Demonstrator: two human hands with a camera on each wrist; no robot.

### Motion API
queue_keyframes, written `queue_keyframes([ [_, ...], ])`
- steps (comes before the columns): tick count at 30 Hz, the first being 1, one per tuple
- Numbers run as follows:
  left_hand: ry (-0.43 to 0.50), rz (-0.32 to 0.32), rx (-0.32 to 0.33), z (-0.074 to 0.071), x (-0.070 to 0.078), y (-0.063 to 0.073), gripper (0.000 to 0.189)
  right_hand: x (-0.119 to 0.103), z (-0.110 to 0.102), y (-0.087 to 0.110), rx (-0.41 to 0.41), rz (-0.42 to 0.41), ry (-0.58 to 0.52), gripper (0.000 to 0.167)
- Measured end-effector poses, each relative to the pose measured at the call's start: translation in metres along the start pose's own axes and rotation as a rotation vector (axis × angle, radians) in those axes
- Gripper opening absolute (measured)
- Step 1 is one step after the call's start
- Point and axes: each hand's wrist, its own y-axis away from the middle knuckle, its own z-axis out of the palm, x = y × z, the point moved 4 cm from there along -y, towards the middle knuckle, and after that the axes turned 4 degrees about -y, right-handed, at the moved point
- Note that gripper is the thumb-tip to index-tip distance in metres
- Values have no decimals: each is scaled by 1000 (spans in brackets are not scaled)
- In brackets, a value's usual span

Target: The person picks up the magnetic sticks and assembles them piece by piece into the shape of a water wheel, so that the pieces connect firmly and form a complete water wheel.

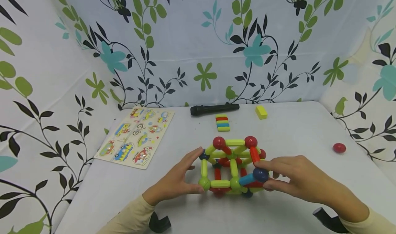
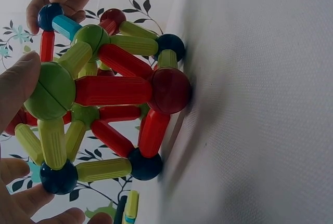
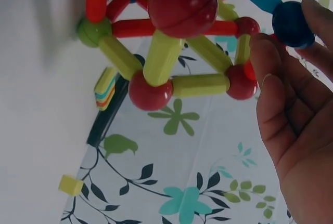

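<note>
A framework of magnetic rods and balls (image 1: 220, 183) in yellow-green, red and blue stands on the white table before me. My left hand (image 1: 171, 184) holds its left side, the thumb against a green ball (image 2: 50, 90) and fingertips at a dark blue ball (image 2: 59, 177). On the right, my right hand (image 1: 298, 179) pinches another dark blue ball (image 1: 261, 174) between thumb and fingers. A light blue rod (image 1: 246, 179) and a red rod (image 1: 255, 155) meet at that ball. Part of the framework's far side is hidden behind nearer rods.
Behind the framework lie a black microphone (image 1: 215, 109), a row of short coloured pieces (image 1: 222, 123) and a yellow block (image 1: 261, 112). A picture puzzle board (image 1: 128, 137) is at the left, a red oval piece (image 1: 339, 148) at the far right. Patterned cloth (image 1: 173, 55) hangs behind the table.
</note>
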Motion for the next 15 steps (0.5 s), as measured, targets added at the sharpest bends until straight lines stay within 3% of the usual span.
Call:
queue_keyframes([
  [2, 3, -2, -4, 1, 0, 0, 106, 4, -3, 3, 36, -9, -28, 56],
  [5, 8, -3, -11, 2, 0, 0, 105, 20, -13, 3, 153, 13, -84, 51],
  [7, 9, -8, -10, 2, 0, -1, 105, 40, -22, -5, 236, 82, -75, 45],
  [9, 6, -6, -7, 1, -1, -1, 105, 64, -28, -21, 257, 190, -24, 37],
  [12, 3, -5, -4, 0, -1, 0, 106, 106, -26, -55, 158, 327, 92, 28],
  [15, -2, 7, -12, 0, 0, -1, 106, 143, -10, -89, -30, 361, 176, 28],
])
